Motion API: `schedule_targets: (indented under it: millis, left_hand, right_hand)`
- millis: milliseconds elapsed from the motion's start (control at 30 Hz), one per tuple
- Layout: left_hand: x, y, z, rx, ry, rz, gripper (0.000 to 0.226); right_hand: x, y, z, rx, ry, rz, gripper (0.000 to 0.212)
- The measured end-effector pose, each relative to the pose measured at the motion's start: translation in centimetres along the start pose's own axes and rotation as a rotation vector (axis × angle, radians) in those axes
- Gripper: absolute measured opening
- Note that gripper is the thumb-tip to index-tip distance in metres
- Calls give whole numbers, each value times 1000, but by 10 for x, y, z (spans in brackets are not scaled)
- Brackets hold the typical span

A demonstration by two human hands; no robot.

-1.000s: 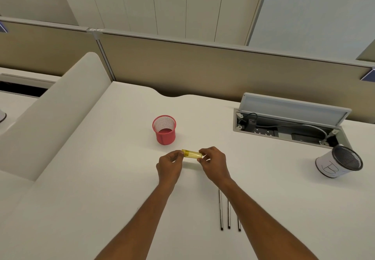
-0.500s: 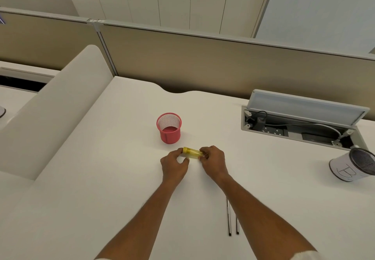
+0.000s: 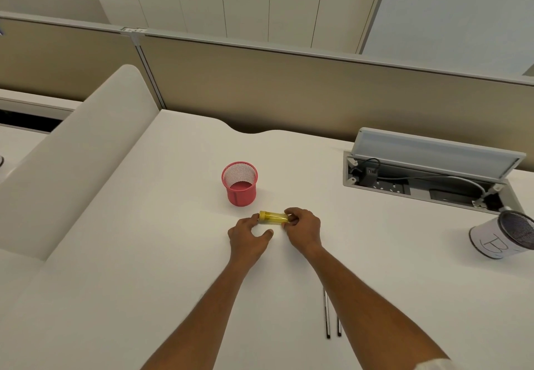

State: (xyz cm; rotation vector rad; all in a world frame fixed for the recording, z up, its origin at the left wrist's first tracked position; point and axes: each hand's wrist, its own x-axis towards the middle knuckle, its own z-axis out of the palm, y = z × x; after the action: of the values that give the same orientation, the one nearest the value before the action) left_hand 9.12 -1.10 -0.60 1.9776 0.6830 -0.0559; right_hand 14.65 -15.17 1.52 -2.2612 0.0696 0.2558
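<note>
- Our yellow tube [image 3: 273, 217] is lying sideways between both hands, just in front of the red mesh cup [image 3: 239, 184]. It sits low over the desk [image 3: 130, 254], and we can't tell if it actually touches the surface.
- Right grip [image 3: 303, 226] is pinched around the tube's right end, fingers curled over it.
- Left grip [image 3: 248, 238] has fingertips against the capped left end, with the thumb sticking out below and off the tube. So we can't tell if it's truly holding or only touching.
- Handling guess: see-through plastic that looks light and stiff, smooth and round. It's probably a bit slippery and happy to roll if set down.
- Best hold, we reckon: pinch the body near one end and take the cap with the other hand. No hard squeezing, since thin plastic might crack.
- Off to the side: two metal rods [image 3: 327, 317] by our right forearm, and a white cup marked B [image 3: 488, 242] far right.
</note>
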Motion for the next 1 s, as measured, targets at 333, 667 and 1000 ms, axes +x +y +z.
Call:
schedule_targets:
  millis: [333,667,1000]
  left_hand:
    - [-5,4,-5,-7,-4,-7,63]
    - [-13,0,-13,-109,38,-23,57]
    - [-42,17,-20,-130,103,192,47]
  right_hand:
    - [-9,0,-7,70,-26,29,38]
    - [-28,17,-29,185,12,36,27]
    - [-68,48,-84,244,159,2,16]
